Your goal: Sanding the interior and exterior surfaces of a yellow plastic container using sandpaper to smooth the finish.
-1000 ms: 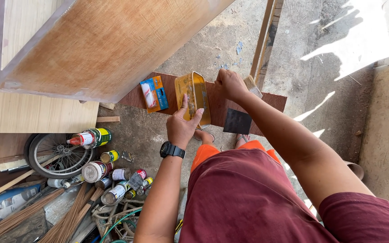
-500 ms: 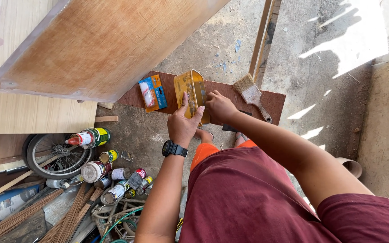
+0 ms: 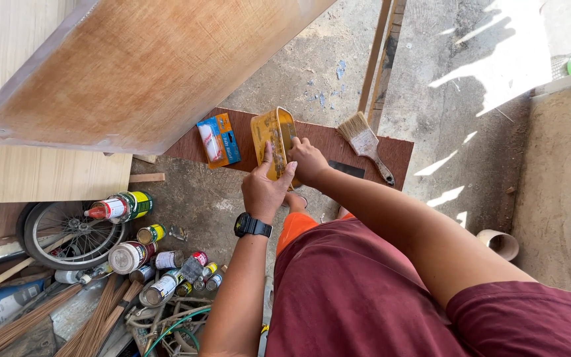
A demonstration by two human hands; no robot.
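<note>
Yellow plastic tray was held out over the reddish-brown board lying on the concrete floor, tray tilted with its long axis running away from the body. Left hand was closed on the tray's near end from below, thumb laid up along the tray's inside. A black wristwatch was worn on that wrist. Right hand was wrapped around the tray's right rim, fingers curled over the edge; whether anything else was pinched in it could not be told.

On the board, just left of the tray, a blue and orange packet with a white tube in it was seen. To the right of the tray, a flat paintbrush was lying bristles away from the body, apart from both hands. A dark square patch was partly hidden behind the right forearm.

A large plywood cabinet panel was overhead on the left. Lower left, a cluster of spray cans and tins was seen beside a small spoked wheel, with thin wooden sticks below. A short cardboard tube was lying on the floor at right.
</note>
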